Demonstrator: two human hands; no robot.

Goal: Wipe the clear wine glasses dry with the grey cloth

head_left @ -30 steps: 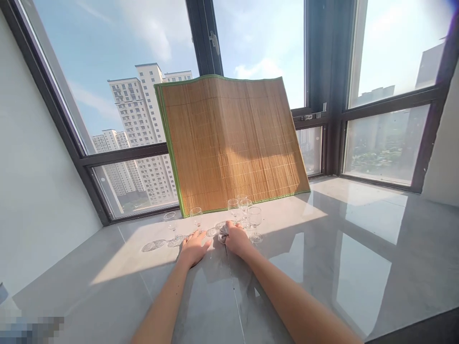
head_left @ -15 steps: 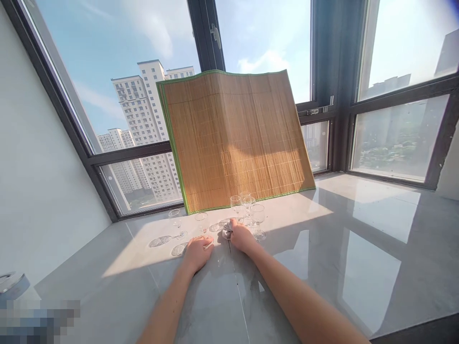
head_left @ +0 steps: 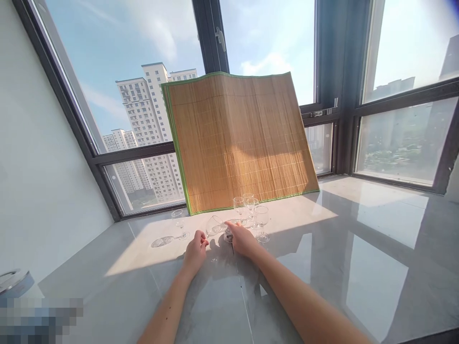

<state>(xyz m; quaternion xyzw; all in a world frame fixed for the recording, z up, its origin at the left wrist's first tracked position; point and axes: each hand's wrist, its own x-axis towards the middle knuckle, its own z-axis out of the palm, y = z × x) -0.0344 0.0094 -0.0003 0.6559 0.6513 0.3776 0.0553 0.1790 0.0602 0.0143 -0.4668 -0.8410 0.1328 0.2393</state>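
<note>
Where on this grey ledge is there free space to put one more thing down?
The widest bare patch of the ledge lies between the right forearm and the right window. A smaller one lies between the single left glass and the white wall. It is crowded near the right hand: grouped glasses below the mat, plus a tilted glass.

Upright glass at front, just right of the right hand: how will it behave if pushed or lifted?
The glass is likely fragile: clear, apparently thin, with a narrow stem. A push on the bowl may tip it, since the bowl sits high on that stem. It could also slide: the tiled surface looks smooth and reflective.
</note>
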